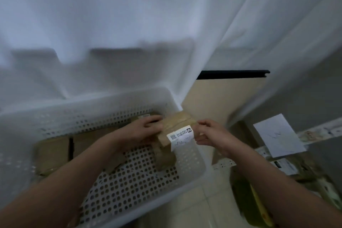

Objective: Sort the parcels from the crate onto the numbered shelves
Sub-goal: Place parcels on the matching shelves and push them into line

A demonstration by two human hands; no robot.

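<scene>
Over the right edge of the crate [83, 116], just past our forearms, we hold one cardboard parcel [177, 122] raised off the perforated floor. Our left hand [146, 131] wraps its left end, fingers curled over the top. Our right hand [211, 135] pinches the right end beside the white label [180, 136], thumb and fingers closed on it. Both hands are clamped on the same box, and it rests on nothing else that we can see.

We judge the step in hand to be reading the label before choosing a shelf. To do it well, we should turn the label face up toward us, keep our right fingertips off the print, and hold the box level long enough to read. The writing is too blurred for us to make out a number.

Further left, toward the crate's left wall, more brown parcels [53, 152] lie flat, so the sorting looks far from done. Pale floor tiles [194, 209] show below the crate's near right corner. To the right, a loose white sheet [277, 135] sits by a shelf edge [318, 131]. Past the far right corner stands a pale panel [222, 98] with a dark top edge, and beyond the far rim a white cloth [129, 24] hangs in folds.
</scene>
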